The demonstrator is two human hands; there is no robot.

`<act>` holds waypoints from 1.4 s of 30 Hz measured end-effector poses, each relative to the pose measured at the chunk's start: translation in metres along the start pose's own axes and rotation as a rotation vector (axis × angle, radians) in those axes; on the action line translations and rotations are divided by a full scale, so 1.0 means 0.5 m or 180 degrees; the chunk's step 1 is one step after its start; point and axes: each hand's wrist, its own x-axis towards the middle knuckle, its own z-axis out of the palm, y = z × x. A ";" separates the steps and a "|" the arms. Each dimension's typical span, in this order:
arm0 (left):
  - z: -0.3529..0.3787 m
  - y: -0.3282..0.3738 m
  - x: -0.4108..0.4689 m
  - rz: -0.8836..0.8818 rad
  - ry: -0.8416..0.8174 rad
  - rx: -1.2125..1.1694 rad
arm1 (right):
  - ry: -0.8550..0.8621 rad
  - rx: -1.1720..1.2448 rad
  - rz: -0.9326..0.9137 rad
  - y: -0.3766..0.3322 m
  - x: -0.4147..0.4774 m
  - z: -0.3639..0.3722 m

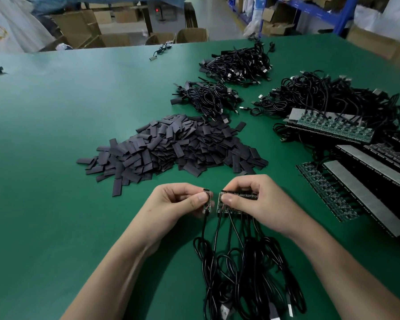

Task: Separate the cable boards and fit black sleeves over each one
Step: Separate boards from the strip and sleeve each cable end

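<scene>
My left hand (180,202) pinches one small green cable board (207,197) between thumb and fingers. A narrow gap separates it from the strip of joined boards (238,195) that my right hand (252,199) grips by its left end. Black cables (240,269) hang from both down to a tangle with USB plugs near the front edge. A heap of flat black sleeves (171,146) lies just beyond my hands on the green table (56,158).
Stacked strips of boards with cables (333,128) and more panels (367,181) lie at the right. Piles of sleeved cables (206,98), (238,63) sit further back. A loose cable (159,51) lies near the far edge. Cardboard boxes (83,28) stand beyond the table.
</scene>
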 end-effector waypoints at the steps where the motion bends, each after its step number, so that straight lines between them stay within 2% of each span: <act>1: -0.003 0.002 -0.002 0.0062 0.0020 0.0027 | 0.0146 -0.0269 -0.0043 -0.001 -0.004 -0.004; 4: -0.003 0.006 -0.001 0.0418 0.0171 0.0158 | 0.0535 -0.0723 -0.0565 -0.013 -0.014 0.002; 6: 0.005 0.007 0.004 0.0634 0.0333 0.0308 | 0.0482 -0.0688 -0.0856 -0.028 -0.018 0.021; 8: 0.012 0.003 0.006 0.0763 0.0348 0.0395 | 0.0368 -0.0608 -0.0886 -0.035 -0.021 0.045; 10: 0.013 0.006 0.004 0.0791 0.0256 0.0364 | 0.0244 -0.0408 -0.0645 -0.036 -0.023 0.057; 12: 0.007 0.012 0.010 0.0819 0.0421 0.0603 | 0.0009 0.0208 -0.0516 -0.041 -0.027 0.055; 16: -0.007 0.007 0.049 0.0959 0.1262 0.2869 | -0.0568 0.1869 -0.0981 -0.071 -0.038 0.037; 18: -0.004 0.005 0.066 0.0926 0.1241 0.3496 | -0.0856 0.2452 -0.1361 -0.080 -0.041 0.030; 20: -0.006 0.006 0.082 0.0934 0.1150 0.4000 | -0.0895 0.2862 -0.1577 -0.086 -0.042 0.017; 24: -0.029 0.018 0.105 0.1147 0.0969 0.4469 | -0.0532 0.3465 -0.1422 -0.077 -0.043 -0.037; 28: -0.051 0.024 0.121 0.1319 0.0799 0.4399 | -0.0748 0.4161 -0.1057 -0.065 -0.043 -0.080; 29: -0.055 0.024 0.124 0.1340 0.0760 0.4393 | -0.0670 0.3935 -0.0869 -0.062 -0.043 -0.083; 31: -0.061 0.024 0.130 0.1358 0.0675 0.4395 | -0.0325 0.2848 -0.0377 -0.056 -0.042 -0.080; 33: -0.066 0.025 0.130 0.1357 0.0617 0.4296 | -0.0218 0.1909 0.0082 -0.052 -0.039 -0.071; 36: -0.062 0.024 0.114 0.1361 0.0711 0.3881 | -0.0249 0.1306 0.0216 -0.054 -0.035 -0.049; 39: -0.034 0.020 0.080 0.1248 0.0709 0.2584 | 0.0052 0.0742 0.0103 -0.053 -0.031 -0.018; 42: -0.004 0.019 0.040 0.1044 0.0385 0.1089 | 0.0407 0.0017 -0.0091 -0.049 -0.031 0.009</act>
